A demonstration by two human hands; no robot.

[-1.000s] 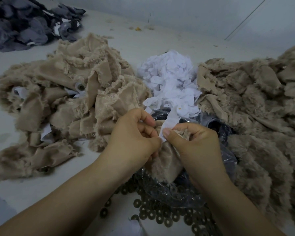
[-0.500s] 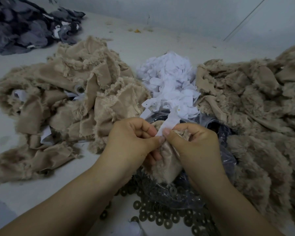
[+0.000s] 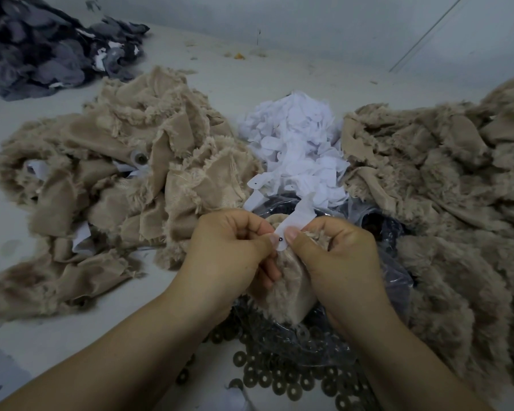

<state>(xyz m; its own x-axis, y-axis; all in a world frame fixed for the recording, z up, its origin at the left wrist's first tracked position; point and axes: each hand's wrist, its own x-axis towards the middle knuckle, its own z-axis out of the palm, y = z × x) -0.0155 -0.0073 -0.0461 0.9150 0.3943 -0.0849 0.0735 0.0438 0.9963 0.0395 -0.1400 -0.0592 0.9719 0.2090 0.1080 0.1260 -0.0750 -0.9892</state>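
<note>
Here, white strip, black dot near its end, tan fur beneath

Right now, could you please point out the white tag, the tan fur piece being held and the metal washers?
white tag [image 3: 298, 219]: head view, middle of the strip.
tan fur piece [image 3: 288, 295]: head view, its lower furry part.
metal washers [image 3: 279, 378]: head view, middle of the loose heap.

Both forearms angle inward, left hand and right hand curled, thumbs nearly meeting, pinching.
</note>
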